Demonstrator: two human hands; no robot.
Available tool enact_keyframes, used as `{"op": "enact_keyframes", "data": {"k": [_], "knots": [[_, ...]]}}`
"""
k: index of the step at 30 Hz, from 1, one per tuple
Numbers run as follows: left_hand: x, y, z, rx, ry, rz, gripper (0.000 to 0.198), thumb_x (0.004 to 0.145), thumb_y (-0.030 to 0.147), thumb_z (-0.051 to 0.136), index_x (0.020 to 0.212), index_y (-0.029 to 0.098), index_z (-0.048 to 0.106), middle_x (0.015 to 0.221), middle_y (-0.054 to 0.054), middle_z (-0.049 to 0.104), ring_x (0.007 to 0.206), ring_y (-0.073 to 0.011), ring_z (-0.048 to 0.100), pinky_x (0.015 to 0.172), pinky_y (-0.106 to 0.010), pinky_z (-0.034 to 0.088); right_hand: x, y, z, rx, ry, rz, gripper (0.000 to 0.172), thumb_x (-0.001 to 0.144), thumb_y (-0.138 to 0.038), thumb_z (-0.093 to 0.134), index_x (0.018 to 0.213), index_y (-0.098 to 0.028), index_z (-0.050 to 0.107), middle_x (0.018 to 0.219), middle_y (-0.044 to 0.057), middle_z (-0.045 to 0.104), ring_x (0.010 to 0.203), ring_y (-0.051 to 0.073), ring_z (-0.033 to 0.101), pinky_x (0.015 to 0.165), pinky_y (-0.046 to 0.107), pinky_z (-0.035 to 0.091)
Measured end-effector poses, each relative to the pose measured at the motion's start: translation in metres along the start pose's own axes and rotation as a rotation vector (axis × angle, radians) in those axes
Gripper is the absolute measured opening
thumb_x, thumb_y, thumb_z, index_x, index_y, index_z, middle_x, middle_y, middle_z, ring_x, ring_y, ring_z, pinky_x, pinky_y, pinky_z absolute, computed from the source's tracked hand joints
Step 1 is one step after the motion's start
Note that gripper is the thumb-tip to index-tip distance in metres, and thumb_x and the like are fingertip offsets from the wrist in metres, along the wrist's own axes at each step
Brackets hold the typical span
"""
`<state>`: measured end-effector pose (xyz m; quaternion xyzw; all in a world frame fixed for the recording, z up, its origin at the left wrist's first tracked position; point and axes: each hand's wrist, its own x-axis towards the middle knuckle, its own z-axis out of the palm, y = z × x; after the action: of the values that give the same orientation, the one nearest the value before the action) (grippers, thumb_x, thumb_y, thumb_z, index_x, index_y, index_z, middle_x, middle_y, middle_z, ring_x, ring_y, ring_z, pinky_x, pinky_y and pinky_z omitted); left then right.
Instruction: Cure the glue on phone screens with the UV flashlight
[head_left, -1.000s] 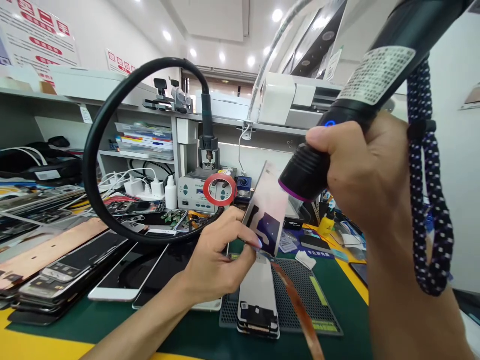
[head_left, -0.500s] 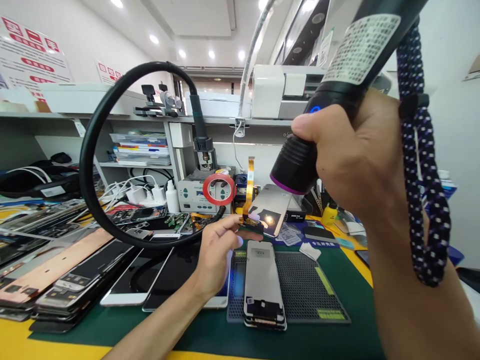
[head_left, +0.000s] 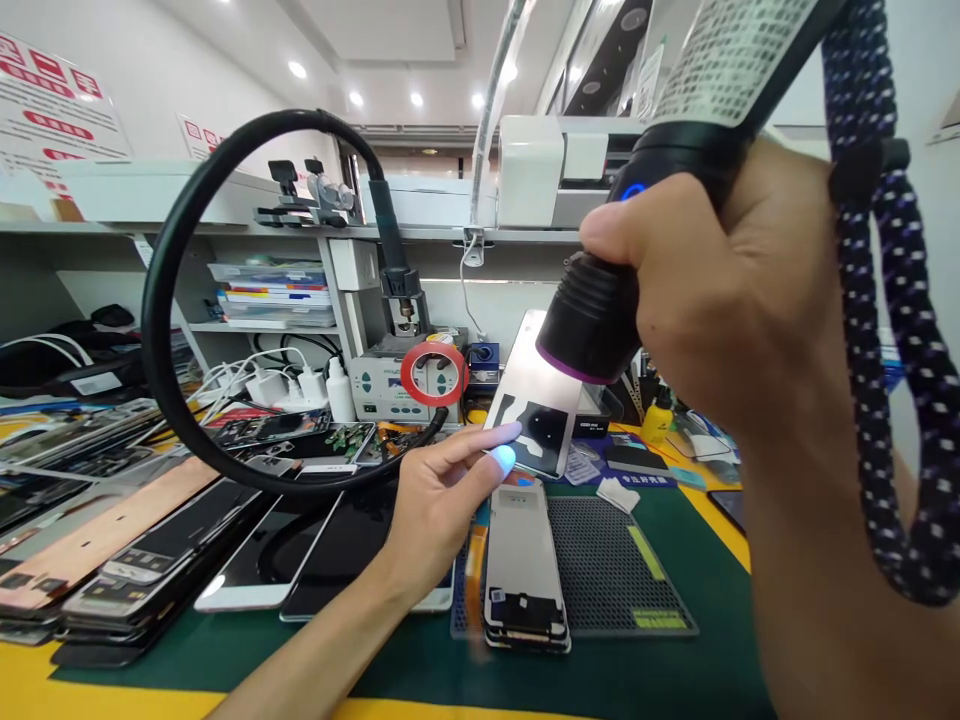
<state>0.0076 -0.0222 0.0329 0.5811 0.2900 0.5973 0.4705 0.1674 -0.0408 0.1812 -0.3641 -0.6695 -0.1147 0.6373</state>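
Note:
In the middle, my left hand (head_left: pixel 442 490) pinches the lower edge of a raised phone screen panel (head_left: pixel 551 432), its silvery back with black patches facing me. A bluish light falls on the thumb and fingertip. My right hand (head_left: pixel 720 280) is wrapped round a black flashlight (head_left: pixel 592 315) whose purple-rimmed head points down close over the panel. A dotted cord (head_left: pixel 862 400) hangs from it. Beneath my left hand, a stack of phone screens (head_left: pixel 523 555) lies on a grey perforated mat (head_left: pixel 622 565). A blurred orange flex cable (head_left: pixel 474 575) hangs left of the stack.
A black hose (head_left: pixel 154 330) loops at the left before a rework station (head_left: pixel 390 390) with a red tape roll (head_left: pixel 407 372). Phone parts (head_left: pixel 172 560) and two white-edged screens (head_left: pixel 247 597) lie left; a yellow bottle (head_left: pixel 658 420) stands right.
The panel in my left hand is now more upright, showing more of its back under the flashlight. The orange cable has swung from above my left hand to below it.

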Motion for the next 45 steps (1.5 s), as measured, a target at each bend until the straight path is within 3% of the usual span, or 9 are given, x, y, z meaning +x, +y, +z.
{"op": "enact_keyframes", "data": {"k": [6, 9, 15, 19, 22, 24, 26, 33, 45], "knots": [[-0.004, 0.004, 0.001, 0.074, 0.006, 0.041, 0.023, 0.087, 0.031, 0.074, 0.109, 0.032, 0.081, 0.111, -0.002, 0.076, 0.098, -0.0157, 0.069, 0.086, -0.023, 0.053, -0.001, -0.010, 0.000, -0.085, 0.016, 0.012, 0.033, 0.089, -0.026, 0.063, 0.064, -0.018, 0.043, 0.064, -0.005, 0.037, 0.060, 0.007, 0.035, 0.051, 0.027, 0.027], [-0.007, 0.004, 0.002, 0.064, 0.010, 0.053, 0.026, 0.088, 0.029, 0.072, 0.113, 0.032, 0.079, 0.112, -0.002, 0.076, 0.094, -0.0145, 0.069, 0.081, -0.021, 0.052, -0.004, -0.015, 0.001, -0.076, 0.012, 0.043, 0.040, 0.089, -0.025, 0.063, 0.061, -0.018, 0.035, 0.063, -0.005, 0.033, 0.060, 0.006, 0.033, 0.053, 0.024, 0.031], [-0.010, 0.002, 0.004, -0.115, -0.051, -0.092, 0.036, 0.089, 0.031, 0.071, 0.125, 0.030, 0.074, 0.093, -0.003, 0.079, 0.085, -0.0188, 0.072, 0.076, -0.028, 0.056, -0.017, -0.015, 0.001, 0.154, 0.080, -0.154, 0.040, 0.093, -0.039, 0.041, 0.060, -0.017, 0.031, 0.063, -0.004, 0.036, 0.069, 0.006, 0.049, 0.062, 0.025, 0.038], [-0.009, 0.005, 0.004, -0.106, -0.040, -0.122, 0.039, 0.087, 0.031, 0.073, 0.125, 0.029, 0.073, 0.089, -0.003, 0.079, 0.081, -0.0178, 0.072, 0.073, -0.027, 0.058, -0.016, -0.021, 0.004, 0.191, 0.095, -0.064, 0.035, 0.091, -0.030, 0.046, 0.061, -0.017, 0.034, 0.061, -0.005, 0.038, 0.064, 0.005, 0.043, 0.061, 0.023, 0.035], [-0.009, 0.006, 0.004, -0.069, -0.022, -0.102, 0.040, 0.087, 0.030, 0.072, 0.126, 0.027, 0.073, 0.094, -0.004, 0.079, 0.087, -0.0201, 0.073, 0.080, -0.030, 0.059, -0.012, -0.029, 0.010, 0.193, 0.073, 0.078, 0.033, 0.080, -0.013, 0.061, 0.060, -0.016, 0.035, 0.057, -0.007, 0.037, 0.061, 0.004, 0.036, 0.058, 0.020, 0.031], [-0.008, 0.007, 0.004, -0.068, -0.018, -0.093, 0.041, 0.086, 0.030, 0.072, 0.127, 0.025, 0.073, 0.096, -0.005, 0.079, 0.093, -0.0225, 0.074, 0.085, -0.033, 0.059, -0.012, -0.031, 0.014, 0.088, 0.033, 0.040, 0.038, 0.079, -0.010, 0.065, 0.058, -0.015, 0.034, 0.055, -0.006, 0.033, 0.060, 0.003, 0.035, 0.056, 0.019, 0.030], [-0.008, 0.008, 0.005, -0.077, -0.019, -0.091, 0.041, 0.086, 0.029, 0.071, 0.127, 0.024, 0.073, 0.096, -0.005, 0.079, 0.092, -0.0233, 0.074, 0.087, -0.035, 0.059, -0.013, -0.029, 0.017, -0.059, 0.001, -0.033, 0.043, 0.085, -0.012, 0.064, 0.056, -0.014, 0.033, 0.057, -0.004, 0.032, 0.061, 0.004, 0.034, 0.055, 0.020, 0.030], [-0.004, 0.012, 0.007, -0.186, -0.020, -0.104, 0.040, 0.084, 0.023, 0.071, 0.124, 0.017, 0.073, 0.093, -0.007, 0.079, 0.089, -0.0234, 0.076, 0.089, -0.037, 0.061, -0.011, -0.007, 0.017, -0.209, -0.132, 0.029, 0.035, 0.087, -0.034, 0.061, 0.066, -0.020, 0.037, 0.069, -0.002, 0.035, 0.061, 0.009, 0.031, 0.054, 0.031, 0.024], [-0.003, 0.010, 0.007, -0.270, -0.013, -0.086, 0.036, 0.086, 0.021, 0.071, 0.121, 0.015, 0.073, 0.088, -0.006, 0.078, 0.087, -0.0225, 0.076, 0.089, -0.041, 0.063, -0.011, -0.003, 0.024, -0.177, -0.177, -0.058, 0.034, 0.085, -0.028, 0.059, 0.064, -0.021, 0.033, 0.066, -0.002, 0.030, 0.059, 0.011, 0.028, 0.051, 0.035, 0.020]]}}
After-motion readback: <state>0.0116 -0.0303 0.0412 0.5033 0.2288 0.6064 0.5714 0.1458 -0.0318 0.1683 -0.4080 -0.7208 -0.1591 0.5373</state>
